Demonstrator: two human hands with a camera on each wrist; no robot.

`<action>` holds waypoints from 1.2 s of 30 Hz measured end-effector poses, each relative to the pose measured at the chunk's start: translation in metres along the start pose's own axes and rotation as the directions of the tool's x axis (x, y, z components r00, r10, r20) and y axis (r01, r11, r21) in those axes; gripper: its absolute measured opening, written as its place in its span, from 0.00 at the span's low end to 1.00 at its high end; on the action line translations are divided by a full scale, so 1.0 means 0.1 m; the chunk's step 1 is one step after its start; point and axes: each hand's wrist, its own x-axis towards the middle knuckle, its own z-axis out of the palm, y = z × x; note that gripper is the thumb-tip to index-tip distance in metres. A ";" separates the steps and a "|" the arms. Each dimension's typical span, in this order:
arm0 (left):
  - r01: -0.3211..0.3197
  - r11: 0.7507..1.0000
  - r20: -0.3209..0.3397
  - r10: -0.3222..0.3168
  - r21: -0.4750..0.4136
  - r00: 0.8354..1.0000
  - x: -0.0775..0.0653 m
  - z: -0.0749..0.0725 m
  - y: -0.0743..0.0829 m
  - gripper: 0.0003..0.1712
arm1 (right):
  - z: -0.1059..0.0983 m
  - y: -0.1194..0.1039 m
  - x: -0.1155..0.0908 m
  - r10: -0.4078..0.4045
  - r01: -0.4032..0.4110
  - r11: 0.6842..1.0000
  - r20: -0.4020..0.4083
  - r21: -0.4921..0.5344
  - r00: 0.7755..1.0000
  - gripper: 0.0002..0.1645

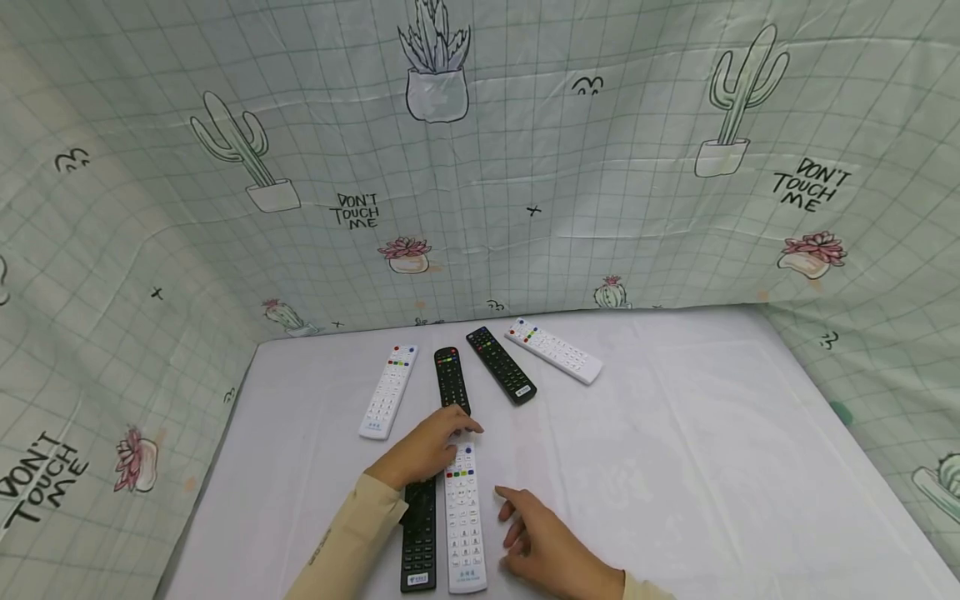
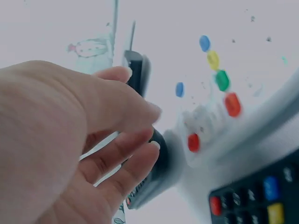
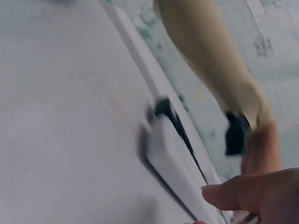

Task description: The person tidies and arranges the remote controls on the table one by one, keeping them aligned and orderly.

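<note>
Fingers of the left hand bend loosely, narrowly spread, with nothing visibly gripped; those of the right hand are relaxed, half curled and holding nothing. Beneath both spreads the white table. On it the near white remote lies just beside the near black remote, with the right hand near its other edge; a farther black remote extends beyond the left fingers. Handling any of these well probably means pinching the long edges (buttons are best left unpressed) without nudging neighbours. The left hand hides the farther one's near end, so I cannot tell whether they touch; the right wrist view is blurred.
</note>
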 end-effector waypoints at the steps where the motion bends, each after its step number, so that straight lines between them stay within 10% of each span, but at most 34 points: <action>1: -0.006 1.000 -0.010 0.006 0.007 1.000 0.02 0.00 0.01 0.25 | -0.05 0.01 0.01 -0.021 0.020 0.999 -0.028 -0.035 0.999 0.48; 15: -0.012 0.997 -0.141 0.002 -0.072 0.990 0.33 -0.04 0.19 0.20 | -0.83 0.13 0.21 0.004 -0.065 0.985 -0.352 -0.161 0.936 0.44; 36: -0.043 0.984 -0.241 -0.001 -0.175 0.971 0.73 -0.04 0.32 0.20 | -1.56 0.31 0.49 0.022 -0.147 0.968 -0.511 -0.205 0.859 0.39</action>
